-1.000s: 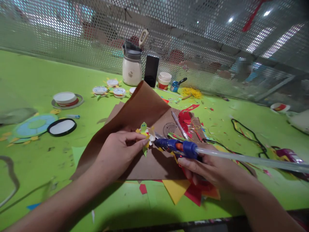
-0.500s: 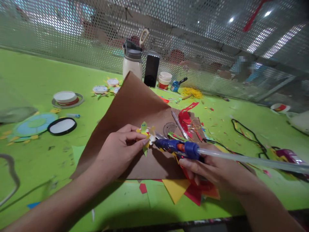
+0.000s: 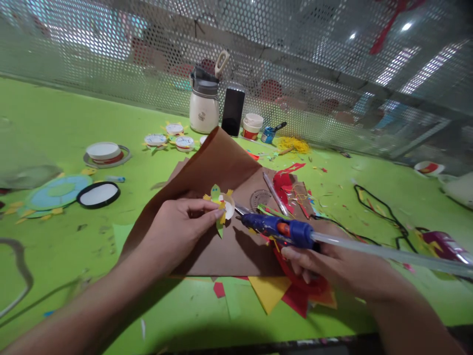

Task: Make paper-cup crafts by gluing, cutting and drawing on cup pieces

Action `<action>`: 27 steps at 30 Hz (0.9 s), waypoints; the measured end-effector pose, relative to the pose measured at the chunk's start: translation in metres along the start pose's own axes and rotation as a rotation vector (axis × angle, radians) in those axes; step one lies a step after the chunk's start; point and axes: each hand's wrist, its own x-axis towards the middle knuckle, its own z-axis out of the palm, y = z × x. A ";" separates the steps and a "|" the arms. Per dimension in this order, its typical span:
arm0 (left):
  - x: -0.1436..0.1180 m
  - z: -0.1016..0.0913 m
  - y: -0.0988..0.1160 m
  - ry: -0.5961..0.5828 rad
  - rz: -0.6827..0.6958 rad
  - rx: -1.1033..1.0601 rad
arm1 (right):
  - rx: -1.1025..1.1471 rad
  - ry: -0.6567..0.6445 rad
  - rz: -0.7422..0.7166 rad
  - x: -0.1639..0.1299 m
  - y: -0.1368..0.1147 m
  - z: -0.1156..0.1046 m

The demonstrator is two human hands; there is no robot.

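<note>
Over the brown paper sheet, the left hand pinches a small paper turtle between thumb and fingertips. Just right of that grip, the blue glue gun, clamped in the right hand, points its nozzle leftward at the turtle, its long axis running left-right. No writing is legible.
</note>
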 end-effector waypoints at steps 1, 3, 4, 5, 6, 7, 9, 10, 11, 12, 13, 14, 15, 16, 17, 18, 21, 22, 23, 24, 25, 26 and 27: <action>0.000 -0.001 0.000 0.010 0.031 0.015 | 0.028 0.014 0.011 -0.001 0.002 -0.001; 0.000 -0.001 -0.001 0.016 0.079 0.039 | 0.043 0.040 0.017 -0.005 0.005 -0.002; 0.000 -0.002 -0.001 0.018 0.089 0.045 | 0.038 0.049 0.010 -0.006 0.006 -0.003; 0.000 -0.002 -0.001 0.018 0.093 0.049 | 0.029 0.052 0.004 -0.006 0.005 -0.003; 0.000 -0.002 -0.002 0.014 0.095 0.052 | 0.024 0.048 -0.001 -0.006 0.004 -0.003; 0.000 -0.002 -0.001 0.007 0.099 0.053 | 0.023 0.038 -0.001 -0.005 0.003 -0.002; -0.001 -0.001 0.000 -0.014 0.109 0.052 | 0.030 0.015 0.001 -0.002 -0.001 -0.001; -0.001 -0.001 0.000 -0.024 0.116 0.051 | 0.026 0.004 -0.002 0.000 -0.003 0.000; -0.002 0.000 0.001 -0.029 0.122 0.052 | 0.012 -0.004 -0.013 0.002 -0.003 0.001; -0.002 0.000 0.001 -0.031 0.126 0.057 | -0.008 -0.005 -0.033 0.004 -0.003 0.002; -0.002 0.000 0.002 -0.027 0.130 0.065 | -0.035 -0.001 -0.053 0.006 -0.003 0.002; -0.002 0.000 0.003 -0.028 0.130 0.074 | -0.062 0.004 -0.069 0.007 -0.002 0.003; -0.002 -0.001 0.003 -0.029 0.132 0.081 | -0.081 0.009 -0.078 0.008 -0.001 0.003; -0.003 -0.001 0.003 -0.032 0.132 0.086 | -0.089 0.011 -0.082 0.008 0.000 0.003; -0.003 -0.001 0.004 -0.037 0.133 0.088 | -0.089 0.009 -0.078 0.008 0.000 0.003; -0.003 -0.001 0.004 -0.039 0.136 0.085 | -0.085 0.005 -0.070 0.008 0.000 0.003; -0.004 -0.001 0.003 -0.047 0.141 0.077 | -0.111 0.002 -0.064 0.006 -0.001 0.002; -0.005 -0.001 0.003 -0.049 0.140 0.078 | -0.133 0.006 -0.077 0.005 -0.002 0.002; -0.005 -0.001 0.003 -0.047 0.141 0.081 | -0.154 0.006 -0.089 0.005 -0.003 0.002; -0.005 -0.001 0.003 -0.045 0.138 0.086 | -0.164 0.007 -0.099 0.004 -0.004 0.002; -0.005 0.000 0.003 -0.040 0.138 0.089 | -0.165 0.006 -0.099 0.004 -0.005 0.002; -0.005 0.000 0.003 -0.036 0.139 0.091 | -0.155 0.004 -0.094 0.004 -0.006 0.001; -0.005 0.000 0.003 -0.033 0.141 0.092 | -0.144 0.000 -0.084 0.004 -0.007 0.001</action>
